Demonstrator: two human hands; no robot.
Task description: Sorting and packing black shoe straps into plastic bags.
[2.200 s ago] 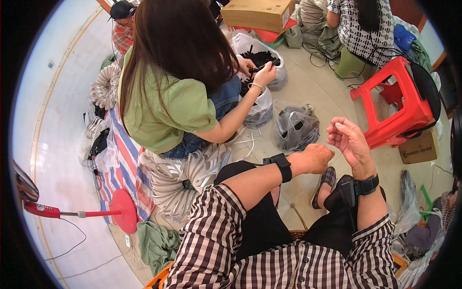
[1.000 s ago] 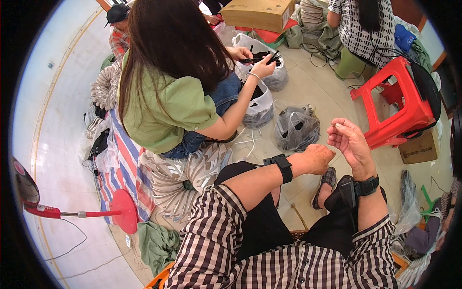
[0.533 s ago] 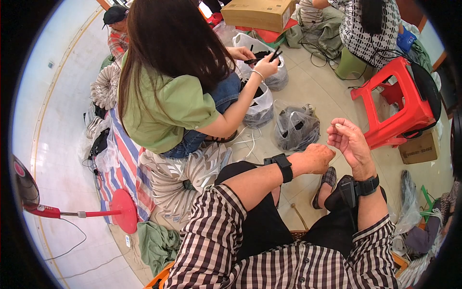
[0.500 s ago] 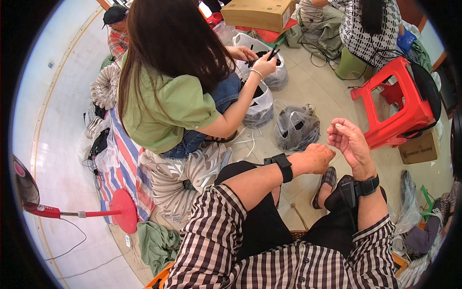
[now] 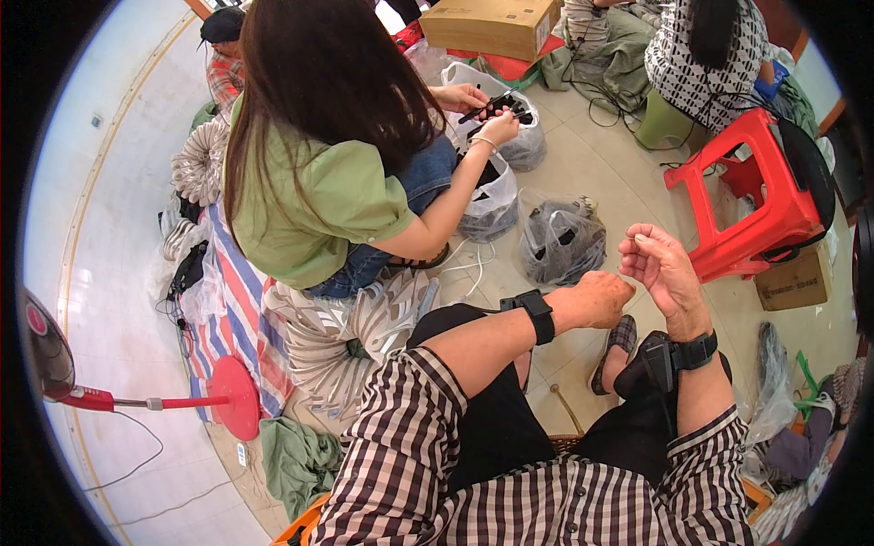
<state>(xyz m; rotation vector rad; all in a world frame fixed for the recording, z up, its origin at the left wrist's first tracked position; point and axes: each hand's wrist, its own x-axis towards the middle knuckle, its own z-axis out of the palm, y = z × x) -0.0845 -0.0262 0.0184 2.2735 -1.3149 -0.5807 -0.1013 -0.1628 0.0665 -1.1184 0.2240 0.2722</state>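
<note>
My left hand [image 5: 596,299] is held over my lap, back of the hand up and fingers closed. Its fingertips are hidden, so whatever it may hold does not show. Close beside it on the right, my right hand [image 5: 663,270] is raised with the palm turned inward. Its fingers are curled and the thumb and forefinger press together; anything between them is too small to make out. The two hands are apart by a small gap. A black wrist device is strapped on each wrist. Just beyond them, a clear plastic bag of dark pieces [image 5: 564,244] stands on the tiled floor.
A co-worker in a green shirt [image 5: 319,200] sits ahead left, holding black parts above white bags [image 5: 523,136]. A red stool [image 5: 756,200] stands at right, a cardboard box [image 5: 487,25] at the back. Ringed bundles of pale strips [image 5: 341,341] and a red fan base [image 5: 237,399] lie left.
My hands have stayed where they were. The co-worker in green has lowered the right hand slightly and shifted the black parts between both hands.
</note>
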